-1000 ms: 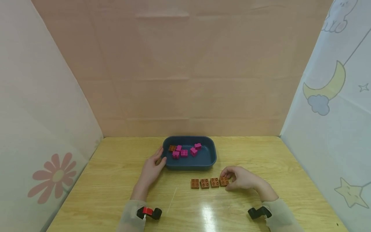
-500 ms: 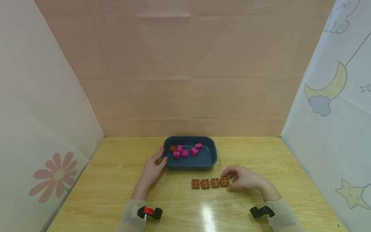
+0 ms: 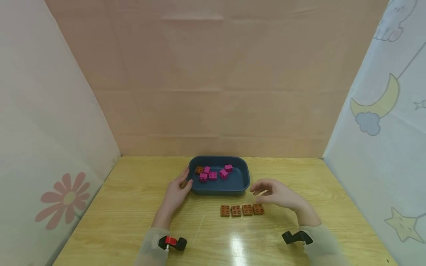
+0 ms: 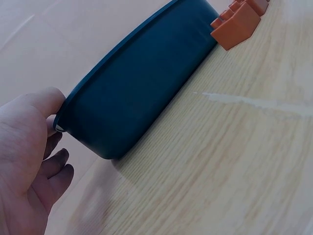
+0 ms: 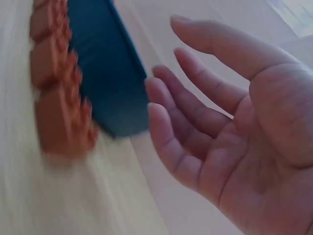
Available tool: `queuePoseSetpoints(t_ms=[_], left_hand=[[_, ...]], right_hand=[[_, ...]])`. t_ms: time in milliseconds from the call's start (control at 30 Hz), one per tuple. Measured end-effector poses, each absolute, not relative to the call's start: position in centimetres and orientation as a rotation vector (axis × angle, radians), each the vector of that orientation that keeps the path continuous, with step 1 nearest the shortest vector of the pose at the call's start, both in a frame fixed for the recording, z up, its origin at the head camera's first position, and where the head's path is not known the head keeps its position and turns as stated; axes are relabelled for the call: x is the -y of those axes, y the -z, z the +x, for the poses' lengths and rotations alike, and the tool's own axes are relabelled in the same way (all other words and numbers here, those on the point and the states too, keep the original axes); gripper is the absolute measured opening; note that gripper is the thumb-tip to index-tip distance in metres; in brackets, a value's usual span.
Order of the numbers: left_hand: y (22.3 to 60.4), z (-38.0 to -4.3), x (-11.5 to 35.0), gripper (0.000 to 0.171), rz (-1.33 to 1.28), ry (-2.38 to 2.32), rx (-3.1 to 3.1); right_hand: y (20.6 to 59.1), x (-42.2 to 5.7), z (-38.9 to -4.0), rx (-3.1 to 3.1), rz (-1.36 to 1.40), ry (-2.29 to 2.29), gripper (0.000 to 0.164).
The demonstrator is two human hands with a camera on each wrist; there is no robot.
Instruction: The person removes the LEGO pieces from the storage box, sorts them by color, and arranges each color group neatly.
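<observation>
Several brown toy building bricks (image 3: pixel 236 211) stand in a row on the table, studs up, in front of a dark blue tray (image 3: pixel 244 186). My left hand (image 3: pixel 175 193) holds the tray's left end, thumb and fingers at its rim (image 4: pixel 93 73). Just above and behind the row's right end, my right hand (image 3: pixel 279 194) hovers with loosely bent fingers and nothing in them. The right wrist view shows that hand (image 5: pixel 230 122) apart from the nearest brick (image 5: pixel 61 122). Inside the tray lie several pink bricks (image 3: pixel 213 176) and one brown brick (image 3: pixel 199 170).
The wooden table (image 3: pixel 133 214) meets a beige cloth backdrop (image 3: pixel 216 92) just behind the tray. Pale printed cloths close in the left side (image 3: pixel 50 111) and right side (image 3: pixel 376 166). A bright glare lies on the tabletop near the front.
My right hand has let go of the rightmost brown brick and lifted up and back from it. The left hand stays at the tray, and the brick row stays in place.
</observation>
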State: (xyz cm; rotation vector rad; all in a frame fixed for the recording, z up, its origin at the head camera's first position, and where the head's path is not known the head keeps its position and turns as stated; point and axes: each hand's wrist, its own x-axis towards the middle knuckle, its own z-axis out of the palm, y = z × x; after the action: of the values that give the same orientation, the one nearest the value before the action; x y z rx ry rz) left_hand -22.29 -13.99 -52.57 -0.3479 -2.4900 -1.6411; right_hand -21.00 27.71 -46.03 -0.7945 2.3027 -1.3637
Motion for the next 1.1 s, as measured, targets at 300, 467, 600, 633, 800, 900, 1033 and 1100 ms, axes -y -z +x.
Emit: queuePoseSetpoints(t_ms=[300,467,600,633,800,900,1033,1100], left_hand=[[52.5,-22.1,13.9,0.057,-0.342,1.664,2.49],[52.4,-22.1,13.8,0.056,-0.339,1.658,2.478],[52.3,-22.1,13.9,0.056,-0.344,1.657,2.483],[52.3,-22.1,13.9,0.056,-0.341,1.661,2.486],[52.4,-22.2,14.0,0.056,-0.341,1.659,2.484],[52.5,-22.3,14.0,0.056,-0.353,1.654,2.472],[52.6,-22.4,14.1,0.056,-0.361,1.66,2.467],[52.6,-22.4,14.1,0.056,-0.359,1.662,2.466]], right_hand=[[44.8,-19.0,-24.4,-2.404,-0.739,1.394,0.035],[45.1,-14.3,-26.7,-2.379,-0.705,1.494,0.039],[45.6,-11.6,-27.7,-2.369,-0.664,1.536,0.038],[45.7,-11.2,-27.9,-2.374,-0.654,1.54,0.038],[46.3,-9.5,-28.6,-2.401,-0.594,1.572,0.037],[46.5,-8.6,-29.0,-2.447,-0.537,1.584,0.034],[46.9,-7.4,-29.6,-2.512,-0.475,1.59,0.03],[47.1,-6.8,-29.9,-2.547,-0.469,1.573,0.029]])
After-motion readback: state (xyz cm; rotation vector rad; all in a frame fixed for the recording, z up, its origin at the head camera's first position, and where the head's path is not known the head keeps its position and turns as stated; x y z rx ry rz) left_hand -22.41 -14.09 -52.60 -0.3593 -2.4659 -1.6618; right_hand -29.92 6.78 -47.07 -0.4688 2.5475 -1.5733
